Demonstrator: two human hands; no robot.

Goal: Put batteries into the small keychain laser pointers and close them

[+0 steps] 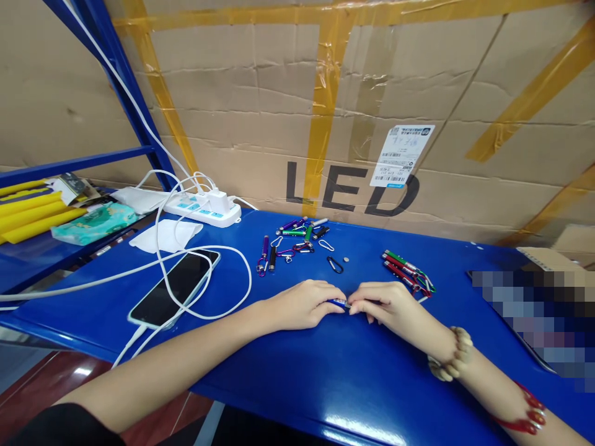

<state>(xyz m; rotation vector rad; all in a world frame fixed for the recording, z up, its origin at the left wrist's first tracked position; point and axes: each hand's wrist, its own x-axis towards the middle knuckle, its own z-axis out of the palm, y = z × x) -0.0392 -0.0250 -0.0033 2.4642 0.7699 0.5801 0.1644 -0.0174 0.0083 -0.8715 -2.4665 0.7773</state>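
My left hand (310, 305) is closed round a small blue keychain flashlight (339, 303), and only a short end of it shows. The fingertips of my right hand (383, 302) pinch the other end; any small part between them is hidden. Just beyond my hands lie a black carabiner clip (335, 265) and a small round silver piece (346, 259). Further back is a loose pile of purple, green, black and silver keychain flashlights (294, 233) with carabiners. Several green and red flashlights (400, 270) with clips lie together to the right.
At the left, a phone (174, 288) lies under looped white cables (204, 248) near a white power strip (204, 207). A large taped cardboard box (260, 111) stands along the back of the blue table (288, 378). Yellow tubes (37, 214) lie on a shelf at far left.
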